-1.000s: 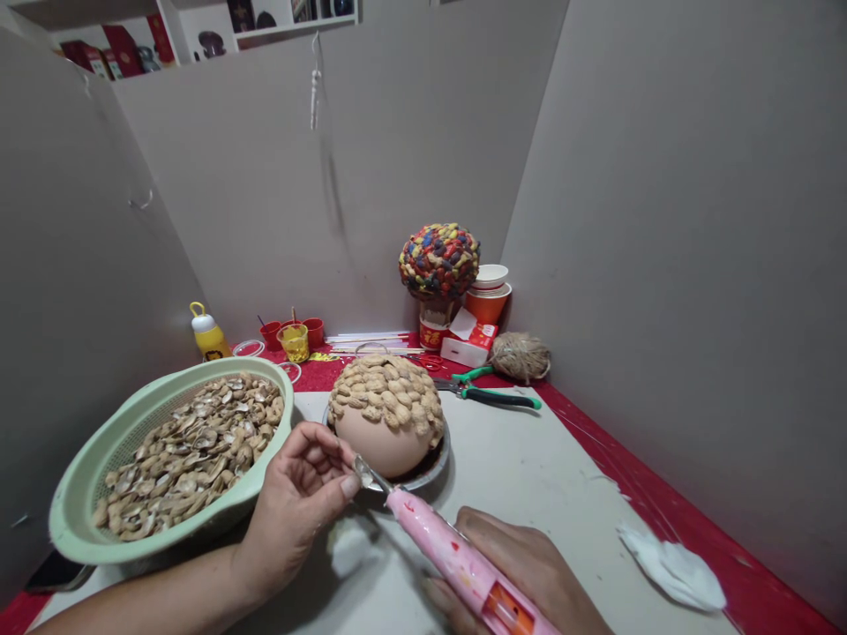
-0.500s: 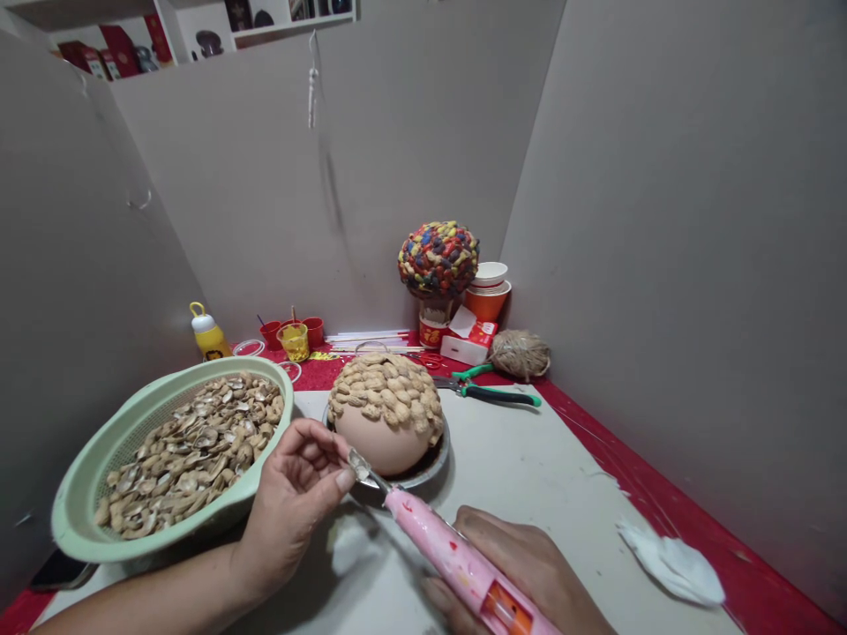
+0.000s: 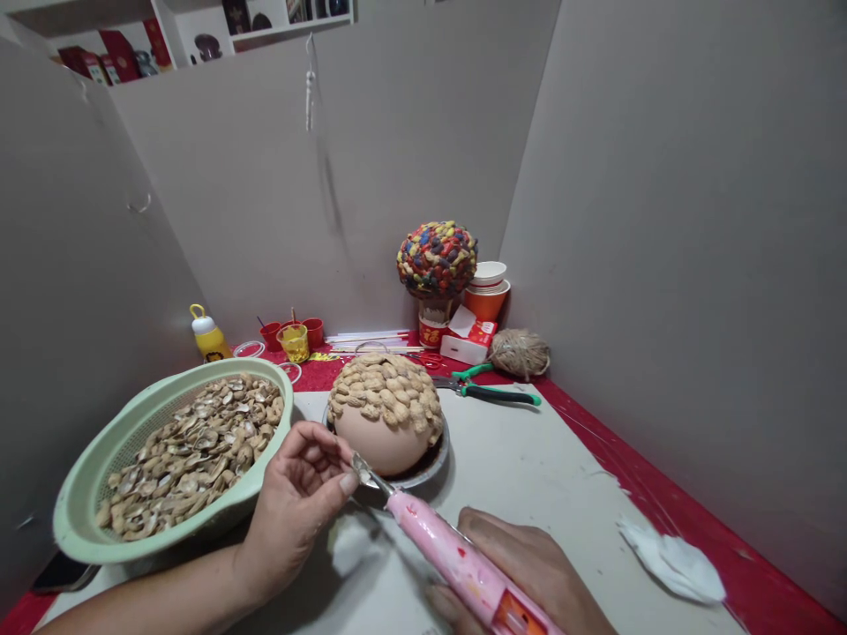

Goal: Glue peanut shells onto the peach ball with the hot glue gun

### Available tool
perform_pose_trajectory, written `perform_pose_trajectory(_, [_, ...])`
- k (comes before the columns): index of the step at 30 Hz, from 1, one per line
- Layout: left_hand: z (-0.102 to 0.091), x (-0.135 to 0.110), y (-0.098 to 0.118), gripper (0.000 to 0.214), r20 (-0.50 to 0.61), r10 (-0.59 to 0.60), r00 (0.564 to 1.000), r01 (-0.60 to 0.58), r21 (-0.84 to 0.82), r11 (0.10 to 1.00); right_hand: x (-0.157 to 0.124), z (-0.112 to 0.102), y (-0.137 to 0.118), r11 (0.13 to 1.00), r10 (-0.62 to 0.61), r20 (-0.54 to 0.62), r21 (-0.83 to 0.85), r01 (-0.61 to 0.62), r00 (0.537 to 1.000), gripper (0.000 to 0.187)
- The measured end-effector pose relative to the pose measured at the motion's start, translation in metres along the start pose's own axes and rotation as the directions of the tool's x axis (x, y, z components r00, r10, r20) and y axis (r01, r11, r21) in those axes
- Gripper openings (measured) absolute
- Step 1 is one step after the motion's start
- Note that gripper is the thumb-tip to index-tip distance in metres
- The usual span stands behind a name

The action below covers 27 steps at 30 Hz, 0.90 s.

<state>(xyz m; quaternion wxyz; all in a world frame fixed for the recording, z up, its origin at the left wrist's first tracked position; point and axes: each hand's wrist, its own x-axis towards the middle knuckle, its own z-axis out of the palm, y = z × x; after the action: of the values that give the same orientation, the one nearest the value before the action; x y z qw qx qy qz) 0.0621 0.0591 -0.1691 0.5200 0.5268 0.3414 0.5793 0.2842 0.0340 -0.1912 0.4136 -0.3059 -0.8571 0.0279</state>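
Pinched between the thumb and fingers of my left hand (image 3: 301, 498) is a peanut shell (image 3: 361, 467), its hollow side facing the tool. My right hand (image 3: 522, 564) is wrapped round a pink glue gun (image 3: 440, 542), whose metal nozzle points into the shell. Just behind them a pinkish ball (image 3: 380, 444) rests in a shallow metal dish (image 3: 437, 465). Overlapping peanut shells (image 3: 387, 388) cover the ball's upper part, while its lower front is bare. To the left of my left hand stands a green colander (image 3: 72, 520) holding many loose peanut shells (image 3: 205, 450).
Green-handled pliers (image 3: 496, 394) lie behind the dish. A twine ball (image 3: 520, 353), an open box (image 3: 467, 347), paper cups (image 3: 488, 302) and a multicoloured ball (image 3: 437, 258) stand at the back. A yellow bottle (image 3: 210, 339) and paint cups (image 3: 294, 342) are back left; a white tissue (image 3: 671, 560) lies right.
Almost nothing differs. Both hands, the shell and the glue gun have shifted very slightly, with the nozzle still at the shell.
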Motion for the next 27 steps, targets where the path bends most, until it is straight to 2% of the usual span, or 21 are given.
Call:
perform_pose_trajectory(8, [0.0044,-0.0038,0.0014,0.024,0.002,-0.016,1.000,0.016,0.105,0.994,0.0022,-0.0007,-0.0022,1.000,0.007,-0.007,0.019,-0.007,1.000,0.027])
perform_pose_trajectory(15, [0.0042,-0.0065,0.0018,0.026,0.012,-0.028,1.000,0.027,0.093,0.995,0.0048,0.0000,-0.0008,1.000,0.023,0.014,0.009,-0.023,1.000,0.030])
perform_pose_trajectory(20, [0.0029,-0.0057,0.0002,0.028,0.040,-0.060,0.997,0.061,-0.009,0.998,0.0009,0.0024,-0.0017,0.984,0.104,0.028,0.144,-0.107,0.994,0.029])
perform_pose_trajectory(23, [0.0015,-0.0037,-0.0014,0.029,0.068,-0.064,0.996,0.067,-0.051,0.996,-0.0006,0.0033,-0.0035,0.950,0.197,0.029,0.242,-0.198,0.980,0.031])
perform_pose_trajectory(27, [0.0006,-0.0020,-0.0024,0.028,0.091,-0.067,0.994,0.075,-0.085,0.994,0.0011,-0.0006,-0.0055,0.894,0.263,0.088,0.352,-0.277,0.961,0.035])
